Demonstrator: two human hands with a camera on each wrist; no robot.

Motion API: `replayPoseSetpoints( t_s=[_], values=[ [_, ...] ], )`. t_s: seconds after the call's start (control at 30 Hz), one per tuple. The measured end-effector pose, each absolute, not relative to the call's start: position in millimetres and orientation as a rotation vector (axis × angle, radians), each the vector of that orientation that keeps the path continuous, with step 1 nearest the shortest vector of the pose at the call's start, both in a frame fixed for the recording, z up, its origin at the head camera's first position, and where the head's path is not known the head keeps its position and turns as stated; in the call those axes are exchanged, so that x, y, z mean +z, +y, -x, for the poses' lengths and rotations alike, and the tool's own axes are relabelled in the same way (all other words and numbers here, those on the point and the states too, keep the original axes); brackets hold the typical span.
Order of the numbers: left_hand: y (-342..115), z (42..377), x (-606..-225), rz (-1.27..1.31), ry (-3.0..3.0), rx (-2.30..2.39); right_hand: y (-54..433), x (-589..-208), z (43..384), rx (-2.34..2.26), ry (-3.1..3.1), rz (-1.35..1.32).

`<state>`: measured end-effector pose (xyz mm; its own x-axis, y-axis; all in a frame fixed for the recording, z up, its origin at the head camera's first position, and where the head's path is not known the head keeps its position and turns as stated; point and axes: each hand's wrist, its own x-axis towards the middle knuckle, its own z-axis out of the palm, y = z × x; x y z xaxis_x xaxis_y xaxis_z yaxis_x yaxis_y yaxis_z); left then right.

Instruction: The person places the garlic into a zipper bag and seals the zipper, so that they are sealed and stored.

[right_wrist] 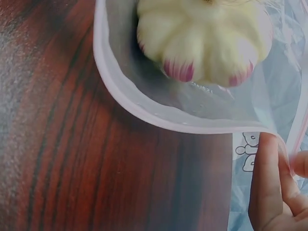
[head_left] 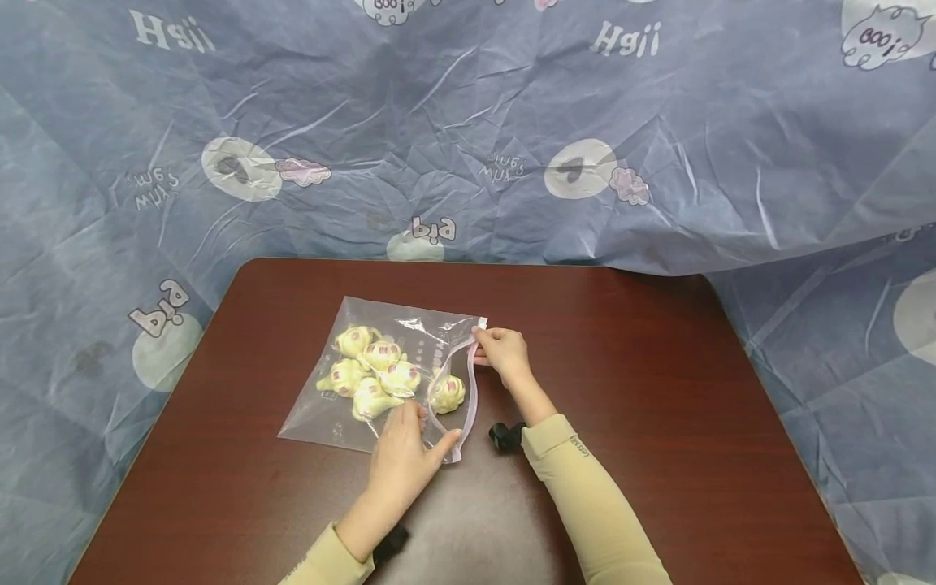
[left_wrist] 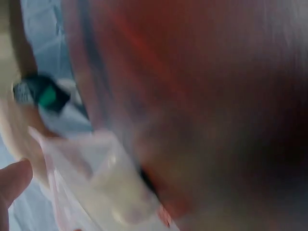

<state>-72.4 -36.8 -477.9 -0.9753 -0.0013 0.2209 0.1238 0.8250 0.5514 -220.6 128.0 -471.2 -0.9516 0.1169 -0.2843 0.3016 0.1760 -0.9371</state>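
A clear zip bag lies flat on the table, its mouth gaping to the right. Several garlic bulbs are bunched deep in the bag, and a single garlic bulb with purple-streaked cloves sits just inside the mouth. My right hand pinches the far corner of the zip edge between thumb and fingers. At the near side of the mouth is my left hand, its thumb stretched out to the near corner and its fingers over the bag's upper sheet. The left wrist view is blurred; the thumb shows beside the bag edge.
The dark red-brown wooden table extends around the bag on all sides. A printed blue-grey cloth hangs behind it and down at the sides. Black straps with small devices are worn at both wrists, close over the tabletop.
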Motion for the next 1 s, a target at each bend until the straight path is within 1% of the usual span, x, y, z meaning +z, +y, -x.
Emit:
replayPoseSetpoints(
  t_s=[0.13,0.27,0.6,1.0],
  values=[
    [-24,64,-487,0.140,-2.770,-0.610,128,-469,221,-1.919,2.255,-0.429],
    [-16,58,-491,0.179,-2.801,-0.476,128,-468,221,-1.930,2.238,-0.442],
    [-12,53,-486,0.375,-2.829,-0.486,132,-471,223,-1.936,2.220,-0.445],
    [-18,48,-466,0.568,-2.828,-0.417,140,-473,231,-1.895,2.210,-0.479]
  ],
)
